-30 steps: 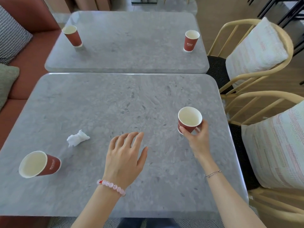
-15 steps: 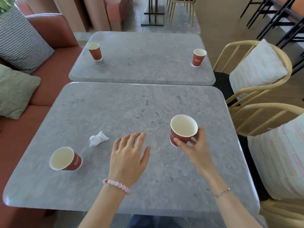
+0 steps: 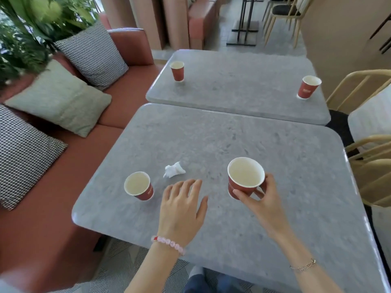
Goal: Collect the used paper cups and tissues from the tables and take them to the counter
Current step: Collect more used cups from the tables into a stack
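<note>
My right hand [image 3: 261, 198] grips a red paper cup [image 3: 245, 176] by its side, lifted a little above the near grey table [image 3: 285, 166]. My left hand [image 3: 182, 207] hovers flat over the table with its fingers spread and holds nothing. Just beyond its fingertips lies a crumpled white tissue [image 3: 174, 170]. A second red cup [image 3: 139, 186] stands to the left of my left hand near the table's left edge. On the far table [image 3: 243, 89] stand two more red cups, one at the back left [image 3: 177, 71] and one at the right [image 3: 308, 87].
A red sofa [image 3: 69, 176] with checked and green cushions runs along the left of both tables. Wooden chairs [image 3: 372, 163] with pale cushions stand on the right. Plants fill the top left corner. More chairs and a table base stand beyond.
My right hand has lifted the cup off the table and brought it toward me. The view has swung left and up, so the sofa and plants now show. My left hand stays spread.
</note>
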